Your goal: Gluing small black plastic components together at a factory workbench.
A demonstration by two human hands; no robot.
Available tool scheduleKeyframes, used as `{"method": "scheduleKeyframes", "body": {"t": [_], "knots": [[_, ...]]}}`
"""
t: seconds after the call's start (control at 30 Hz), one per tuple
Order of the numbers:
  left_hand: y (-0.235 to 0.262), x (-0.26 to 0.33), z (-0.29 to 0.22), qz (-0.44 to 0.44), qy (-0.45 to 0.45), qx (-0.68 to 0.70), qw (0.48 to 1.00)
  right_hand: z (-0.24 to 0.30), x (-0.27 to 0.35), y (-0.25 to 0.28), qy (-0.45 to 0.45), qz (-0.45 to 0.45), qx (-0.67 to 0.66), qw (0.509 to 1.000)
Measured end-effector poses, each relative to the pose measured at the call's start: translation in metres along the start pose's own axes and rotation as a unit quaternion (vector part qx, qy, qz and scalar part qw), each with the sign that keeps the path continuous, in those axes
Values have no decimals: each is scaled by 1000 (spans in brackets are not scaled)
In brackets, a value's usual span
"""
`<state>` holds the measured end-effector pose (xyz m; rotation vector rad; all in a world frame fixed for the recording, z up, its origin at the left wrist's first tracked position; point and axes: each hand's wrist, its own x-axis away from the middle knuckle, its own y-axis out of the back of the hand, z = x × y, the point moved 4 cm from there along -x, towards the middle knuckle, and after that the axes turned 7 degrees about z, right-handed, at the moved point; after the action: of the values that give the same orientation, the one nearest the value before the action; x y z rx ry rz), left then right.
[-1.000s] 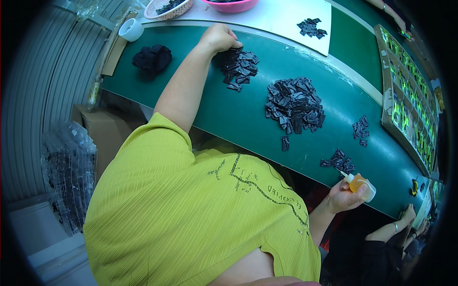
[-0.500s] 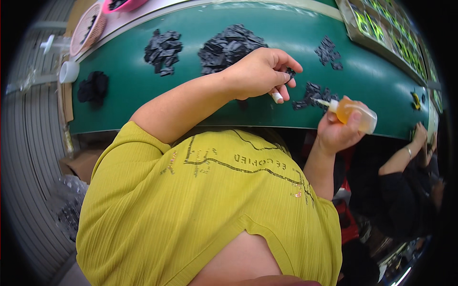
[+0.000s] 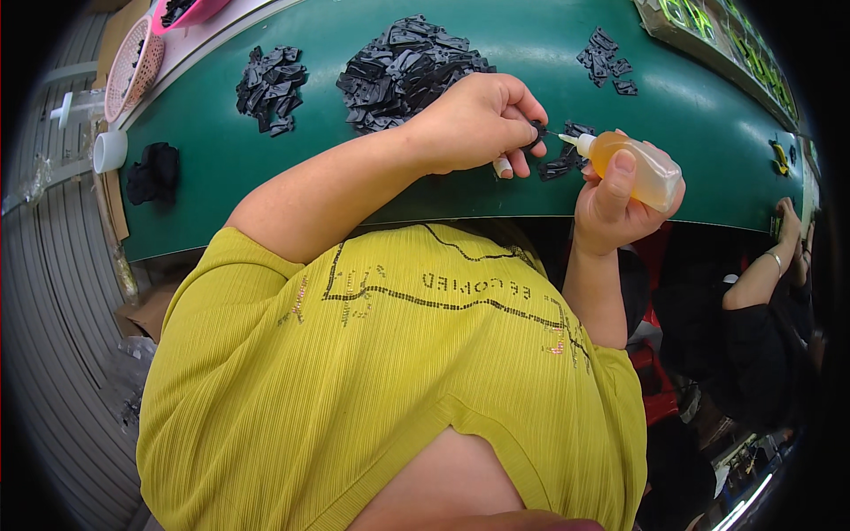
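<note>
Between the fingertips of my left hand [image 3: 487, 124] is a small black plastic part [image 3: 535, 134], mostly covered by the fingers. One finger of that hand has a white wrapping [image 3: 502, 166]. My right hand [image 3: 617, 199] grips a clear squeeze bottle [image 3: 642, 168] of amber liquid. Its thin needle tip points left and reaches the black part or stops just short of it; I cannot tell which. Below the nozzle a small group of black parts [image 3: 560, 165] lies on the green table [image 3: 345, 199]. A big heap of black parts [image 3: 403, 71] lies beyond my left hand.
Smaller piles of black parts lie at the left [image 3: 270, 87] and far right [image 3: 606, 60]. A black cloth-like bundle [image 3: 153, 173], a white cup [image 3: 110, 151] and a pink basket [image 3: 135, 66] stand leftward. Boxes of green-yellow items [image 3: 726, 44] line the far right; another person's arm [image 3: 768, 265] is below.
My right hand has raised the bottle and moved it left, bringing its needle to the part in my left hand. The whole view has shifted slightly.
</note>
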<state>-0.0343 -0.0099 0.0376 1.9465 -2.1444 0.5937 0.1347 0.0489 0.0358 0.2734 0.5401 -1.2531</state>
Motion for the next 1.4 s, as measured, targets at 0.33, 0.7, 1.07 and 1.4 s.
{"method": "scheduleKeyframes", "body": {"t": [0.33, 0.7, 1.07, 1.4], "knots": [[-2, 1, -3, 6, 2, -32, 999, 6, -2, -6, 1, 20, 16, 1000], [2, 0, -3, -2, 16, -30, 999, 6, 7, -7, -41, -6, -88, 995], [3, -1, -1, 8, 12, -42, 999, 6, 8, -14, -48, 27, -34, 998], [5, -1, -2, 9, 13, -50, 999, 3, 6, -18, -32, 42, -14, 999]]}}
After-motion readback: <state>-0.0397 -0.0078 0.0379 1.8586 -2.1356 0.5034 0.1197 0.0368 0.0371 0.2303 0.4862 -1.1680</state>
